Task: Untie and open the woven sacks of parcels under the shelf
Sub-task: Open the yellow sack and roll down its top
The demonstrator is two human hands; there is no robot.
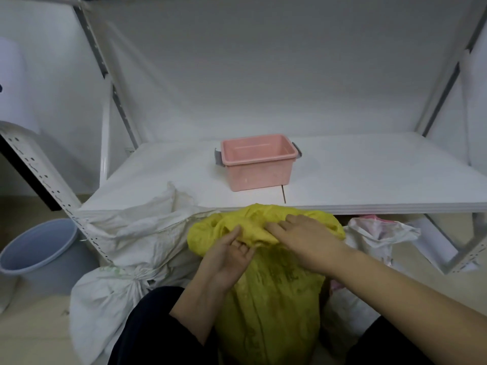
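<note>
White shelf board (369,180) across the middle of the frame, bare but for a pink tub (259,162) at centre. Yellow sack (271,285) in the lower centre, standing upright, its bunched top just under the board's front edge. White sack (105,293) at lower left, neck knotted shut. Grey bucket (39,248) at far left. Right hand (303,238) gripping the yellow folds at the sack's top. Left hand (229,251) pinching the same bunched cloth from below.
</note>
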